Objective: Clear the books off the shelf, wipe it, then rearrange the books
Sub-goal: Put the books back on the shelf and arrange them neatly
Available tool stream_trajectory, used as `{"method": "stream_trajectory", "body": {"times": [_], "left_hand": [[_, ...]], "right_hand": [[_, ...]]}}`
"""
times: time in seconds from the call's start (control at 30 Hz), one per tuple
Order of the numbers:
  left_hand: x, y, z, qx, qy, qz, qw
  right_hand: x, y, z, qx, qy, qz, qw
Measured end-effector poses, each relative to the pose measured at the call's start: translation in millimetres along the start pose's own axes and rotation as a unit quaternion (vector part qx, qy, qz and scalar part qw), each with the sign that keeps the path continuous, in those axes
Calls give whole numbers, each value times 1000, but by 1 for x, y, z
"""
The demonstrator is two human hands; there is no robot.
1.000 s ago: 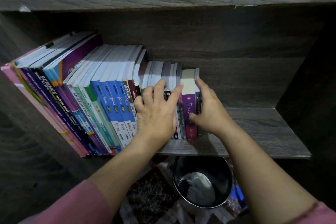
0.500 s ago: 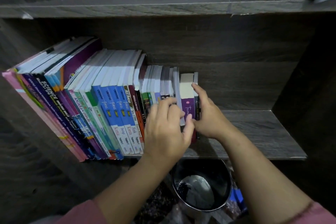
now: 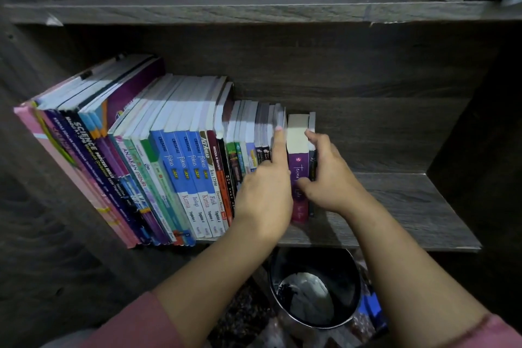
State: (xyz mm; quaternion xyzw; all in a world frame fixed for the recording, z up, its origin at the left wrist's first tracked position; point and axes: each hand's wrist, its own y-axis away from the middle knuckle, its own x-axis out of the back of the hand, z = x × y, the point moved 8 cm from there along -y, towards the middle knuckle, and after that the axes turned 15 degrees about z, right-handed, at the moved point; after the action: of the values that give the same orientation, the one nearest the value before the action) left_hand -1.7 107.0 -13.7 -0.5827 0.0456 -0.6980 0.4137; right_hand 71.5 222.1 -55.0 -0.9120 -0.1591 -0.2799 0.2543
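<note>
Below the dark wood-grain shelf, nearest me, sits a round black bin. My left hand presses a straight forefinger against the upright row of books, and I cannot tell its grasp. My right hand clamps the purple-spined book at the row's right end.

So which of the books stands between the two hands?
The thick purple-spined book, second from the row's right end. The left hand lies along its left side, the right hand pinches it, and only a thin dark book stands beyond.
</note>
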Motion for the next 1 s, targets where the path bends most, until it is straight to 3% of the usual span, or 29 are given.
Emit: {"method": "stream_trajectory", "body": {"times": [0.13,0.43,0.63,0.87,1.0], "left_hand": [[29,-14,2,-13,-10,-39,999],[87,-9,-7,-69,-37,-115,990],[102,-7,-21,-76,-102,-114,985],[102,-4,-24,-59,-91,-140,984],[100,-4,-24,-60,-84,-145,984]], "right_hand": [[7,1,-16,56,13,30,998],[1,11,-42,117,76,15,990],[-5,9,-44,93,87,16,992],[-1,1,-38,82,80,93,989],[-4,-1,-34,88,80,88,989]]}}
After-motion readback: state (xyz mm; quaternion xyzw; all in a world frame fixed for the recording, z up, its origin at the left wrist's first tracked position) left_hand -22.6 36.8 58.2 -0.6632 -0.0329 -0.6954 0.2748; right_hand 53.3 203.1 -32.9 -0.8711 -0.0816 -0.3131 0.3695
